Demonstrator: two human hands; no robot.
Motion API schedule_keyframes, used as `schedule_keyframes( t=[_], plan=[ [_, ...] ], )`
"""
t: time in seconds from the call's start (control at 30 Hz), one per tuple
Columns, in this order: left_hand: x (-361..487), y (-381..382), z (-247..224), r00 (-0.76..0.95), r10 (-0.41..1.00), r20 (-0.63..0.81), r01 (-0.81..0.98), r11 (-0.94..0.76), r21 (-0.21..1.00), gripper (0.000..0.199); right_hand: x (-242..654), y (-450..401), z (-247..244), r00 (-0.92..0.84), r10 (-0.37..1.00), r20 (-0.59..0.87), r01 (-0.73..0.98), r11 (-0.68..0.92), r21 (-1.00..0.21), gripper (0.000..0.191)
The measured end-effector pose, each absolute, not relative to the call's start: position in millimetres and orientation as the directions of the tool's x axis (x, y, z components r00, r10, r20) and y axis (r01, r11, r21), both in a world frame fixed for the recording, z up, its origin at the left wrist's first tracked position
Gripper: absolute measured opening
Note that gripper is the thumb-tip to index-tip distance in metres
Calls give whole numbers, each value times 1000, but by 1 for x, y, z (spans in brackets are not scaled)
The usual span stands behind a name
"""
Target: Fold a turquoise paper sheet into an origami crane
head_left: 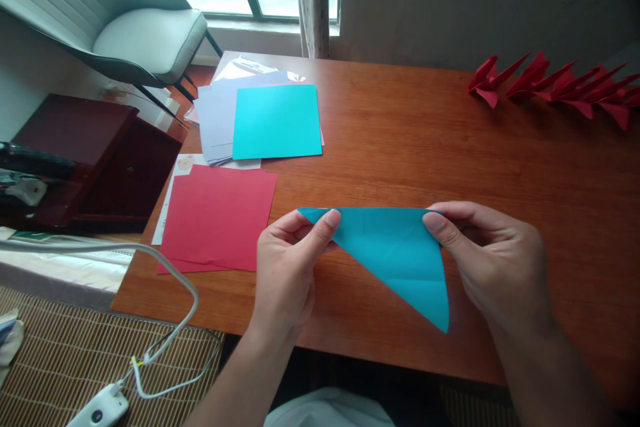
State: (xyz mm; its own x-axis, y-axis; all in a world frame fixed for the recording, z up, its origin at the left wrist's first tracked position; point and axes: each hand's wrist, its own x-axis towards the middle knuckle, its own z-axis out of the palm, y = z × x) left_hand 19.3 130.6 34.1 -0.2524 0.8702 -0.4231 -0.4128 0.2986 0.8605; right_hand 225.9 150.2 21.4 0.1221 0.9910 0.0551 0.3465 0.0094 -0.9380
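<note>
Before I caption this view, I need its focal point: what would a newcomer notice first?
The blue folded paper, held between the left hand and right hand above the table, would likely draw the eye first. Next come red folded figures lined up at the far right, then red sheets on the left.

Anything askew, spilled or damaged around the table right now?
No spill or damage shows. The red sheets are stacked unevenly, and a white cable loops loosely across the view of the table's near left corner. The folded blue sheet, pinched by left hand and right hand, shows only creases.
</note>
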Motion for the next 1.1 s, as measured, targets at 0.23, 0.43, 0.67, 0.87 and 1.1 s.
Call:
schedule_keyframes(
  t=[0.23, 0.43, 0.67, 0.87, 1.1],
  plan=[
    [19, 130, 34, -263, 866, -425, -391, 307, 868, 20, 226, 150, 24, 126, 991, 39, 370, -10, -929, 14],
    [19, 130, 34, -261, 869, -420, -393, 302, 868, 19, 227, 150, 22, 114, 992, 51, 372, 5, -928, 12],
    [17, 131, 35, -234, 868, -438, -447, 304, 841, 20, 228, 152, 19, 128, 990, 57, 367, 6, -930, 13],
    [12, 131, 37, -261, 865, -428, -494, 261, 829, 17, 231, 155, 15, 135, 990, 51, 347, 1, -938, 14],
    [11, 132, 36, -279, 858, -431, -495, 256, 830, 19, 229, 154, 16, 102, 994, 31, 343, -6, -939, 14]
  ],
)
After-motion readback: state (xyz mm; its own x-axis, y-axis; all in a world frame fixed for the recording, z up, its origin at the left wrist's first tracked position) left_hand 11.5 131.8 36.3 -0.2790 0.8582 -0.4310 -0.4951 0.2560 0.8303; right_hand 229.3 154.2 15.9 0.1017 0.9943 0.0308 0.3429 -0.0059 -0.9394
